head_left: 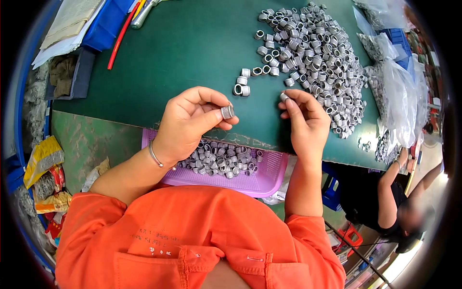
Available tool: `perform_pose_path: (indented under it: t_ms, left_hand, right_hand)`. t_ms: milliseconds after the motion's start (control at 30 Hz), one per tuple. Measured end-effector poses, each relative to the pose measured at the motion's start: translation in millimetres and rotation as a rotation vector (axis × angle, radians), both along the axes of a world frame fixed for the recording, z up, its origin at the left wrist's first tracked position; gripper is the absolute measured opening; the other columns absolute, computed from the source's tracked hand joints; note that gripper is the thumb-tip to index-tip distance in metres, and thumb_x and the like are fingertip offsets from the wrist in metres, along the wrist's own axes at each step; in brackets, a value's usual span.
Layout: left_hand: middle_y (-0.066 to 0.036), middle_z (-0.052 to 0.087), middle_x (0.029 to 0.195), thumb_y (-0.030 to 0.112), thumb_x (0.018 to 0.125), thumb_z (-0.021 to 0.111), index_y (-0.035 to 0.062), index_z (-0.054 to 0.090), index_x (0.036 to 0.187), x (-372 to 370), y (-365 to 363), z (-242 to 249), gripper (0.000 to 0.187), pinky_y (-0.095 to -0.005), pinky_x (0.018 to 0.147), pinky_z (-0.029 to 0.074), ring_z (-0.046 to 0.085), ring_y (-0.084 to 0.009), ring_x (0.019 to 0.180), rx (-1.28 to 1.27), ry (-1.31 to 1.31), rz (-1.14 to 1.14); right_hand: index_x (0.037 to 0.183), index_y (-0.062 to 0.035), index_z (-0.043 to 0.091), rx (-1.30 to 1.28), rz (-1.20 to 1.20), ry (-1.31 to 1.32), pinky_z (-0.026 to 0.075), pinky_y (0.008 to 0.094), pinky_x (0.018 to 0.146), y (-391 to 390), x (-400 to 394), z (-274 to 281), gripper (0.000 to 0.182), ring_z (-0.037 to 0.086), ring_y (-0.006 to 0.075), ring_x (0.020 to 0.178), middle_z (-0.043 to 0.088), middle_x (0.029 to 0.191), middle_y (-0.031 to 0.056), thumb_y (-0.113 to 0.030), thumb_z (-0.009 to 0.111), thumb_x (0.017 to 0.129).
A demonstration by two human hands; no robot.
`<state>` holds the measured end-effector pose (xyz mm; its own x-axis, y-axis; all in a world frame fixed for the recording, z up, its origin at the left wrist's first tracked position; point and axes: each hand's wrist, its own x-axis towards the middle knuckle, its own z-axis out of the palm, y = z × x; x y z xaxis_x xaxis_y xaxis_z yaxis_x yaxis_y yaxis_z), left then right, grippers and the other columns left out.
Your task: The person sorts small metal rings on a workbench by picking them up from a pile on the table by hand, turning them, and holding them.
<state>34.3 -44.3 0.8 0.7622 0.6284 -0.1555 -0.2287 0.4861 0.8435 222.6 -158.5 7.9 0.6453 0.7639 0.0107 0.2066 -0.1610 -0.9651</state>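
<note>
My left hand (187, 120) pinches a small grey metal ring (227, 112) between thumb and fingertips, above the table's front edge. To the right, my right hand (306, 120) holds another small metal ring (284, 97) between thumb and forefinger. Several loose rings (242, 81) lie on the green table (183, 53) just beyond and between the hands. A large pile of the same rings (317, 53) covers the table's right part. Below the table edge, a pink plastic basket (264, 184) with many rings (221, 159) in it sits close to my body, under the left hand.
At the back left are a blue bin (103, 29) with papers, a grey box (83, 74) and a red stick (118, 44). Clear plastic bags (397, 96) line the right side. Another person (370, 197) in black is at the lower right.
</note>
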Motion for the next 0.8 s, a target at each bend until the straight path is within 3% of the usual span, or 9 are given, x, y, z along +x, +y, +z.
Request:
perform_pose_path:
  t_ms: [100, 233, 333, 433, 500, 567, 667, 700, 800]
  left_hand:
    - [-0.013, 0.058, 0.096, -0.008, 0.084, 0.05, -0.0033, 0.054, 0.096, 1, 0, 1, 0.014, -0.0268, 0.069, 0.055, 0.064, -0.0206, 0.083, -0.002, 0.036, -0.007]
    - [-0.013, 0.057, 0.097, -0.008, 0.084, 0.05, -0.0035, 0.054, 0.097, 0, 0, 1, 0.014, -0.0267, 0.069, 0.055, 0.064, -0.0204, 0.082, -0.001, 0.032, 0.001]
    - [-0.013, 0.057, 0.097, -0.007, 0.084, 0.051, -0.0035, 0.054, 0.097, 0, 0, 0, 0.014, -0.0266, 0.069, 0.055, 0.064, -0.0204, 0.082, -0.024, 0.011, 0.002]
    - [-0.013, 0.057, 0.097, -0.006, 0.084, 0.051, -0.0032, 0.054, 0.097, 0, 0, -1, 0.013, -0.0266, 0.069, 0.054, 0.063, -0.0204, 0.083, -0.024, 0.011, 0.0]
    - [-0.013, 0.057, 0.097, -0.006, 0.084, 0.051, -0.0024, 0.054, 0.097, 0, 0, -1, 0.013, -0.0266, 0.069, 0.054, 0.063, -0.0203, 0.083, -0.014, -0.01, -0.007]
    - [-0.013, 0.057, 0.097, -0.006, 0.084, 0.051, -0.0022, 0.054, 0.097, 0, 0, -1, 0.013, -0.0267, 0.069, 0.054, 0.063, -0.0204, 0.083, -0.005, -0.012, -0.01]
    - [-0.013, 0.057, 0.097, -0.007, 0.084, 0.05, -0.002, 0.054, 0.097, 0, -1, -2, 0.014, -0.0269, 0.069, 0.054, 0.063, -0.0206, 0.083, 0.004, -0.019, -0.003]
    - [-0.013, 0.057, 0.097, -0.007, 0.084, 0.05, -0.0022, 0.054, 0.097, -1, -1, -2, 0.014, -0.027, 0.069, 0.054, 0.063, -0.0207, 0.083, -0.002, -0.02, 0.005]
    - [-0.014, 0.056, 0.097, -0.007, 0.084, 0.05, -0.0026, 0.054, 0.097, -1, 0, -1, 0.014, -0.0271, 0.069, 0.055, 0.063, -0.021, 0.083, -0.012, -0.035, -0.003]
  right_hand:
    - [0.1, 0.0053, 0.056, 0.143, 0.067, 0.421, 0.053, 0.0237, 0.062, -9, 2, 7, 0.015, 0.063, 0.0144, 0.075, 0.064, 0.091, 0.0171, 0.005, 0.051, 0.087]
    - [0.096, 0.0063, 0.055, 0.292, 0.152, 0.662, 0.054, 0.0258, 0.063, -19, 0, 8, 0.012, 0.064, 0.0181, 0.077, 0.062, 0.095, 0.0205, 0.008, 0.05, 0.086]
    - [0.088, 0.0047, 0.055, 0.333, 0.348, 0.549, 0.054, 0.0301, 0.071, -24, -7, 9, 0.01, 0.064, 0.0225, 0.081, 0.06, 0.094, 0.0193, 0.012, 0.049, 0.084]
    - [0.08, 0.0016, 0.061, 0.18, 0.615, 0.074, 0.049, 0.0294, 0.07, -23, 1, 16, 0.016, 0.061, 0.0205, 0.081, 0.06, 0.094, 0.0146, 0.014, 0.052, 0.074]
    - [0.086, 0.0002, 0.062, 0.11, 0.426, -0.517, 0.047, 0.0302, 0.068, -5, 3, 18, 0.02, 0.059, 0.0235, 0.079, 0.059, 0.092, 0.0141, 0.012, 0.053, 0.072]
    - [0.092, 0.0005, 0.06, 0.002, 0.059, -0.745, 0.045, 0.0362, 0.069, 11, 3, 7, 0.019, 0.055, 0.0306, 0.078, 0.055, 0.088, 0.0143, 0.006, 0.058, 0.075]
    - [0.095, 0.0004, 0.059, -0.042, 0.043, -0.956, 0.047, 0.0358, 0.069, 20, 16, -8, 0.021, 0.055, 0.0296, 0.08, 0.055, 0.089, 0.0145, 0.005, 0.06, 0.075]
    - [0.095, 0.0004, 0.059, -0.034, 0.046, -0.956, 0.047, 0.0358, 0.069, 19, 15, -7, 0.021, 0.055, 0.0296, 0.08, 0.055, 0.089, 0.0145, 0.005, 0.06, 0.075]
    - [0.102, -0.0006, 0.059, 0.043, -0.001, -0.274, 0.051, 0.0266, 0.07, 8, 6, -7, 0.024, 0.059, 0.0146, 0.075, 0.059, 0.094, 0.0071, 0.007, 0.058, 0.079]
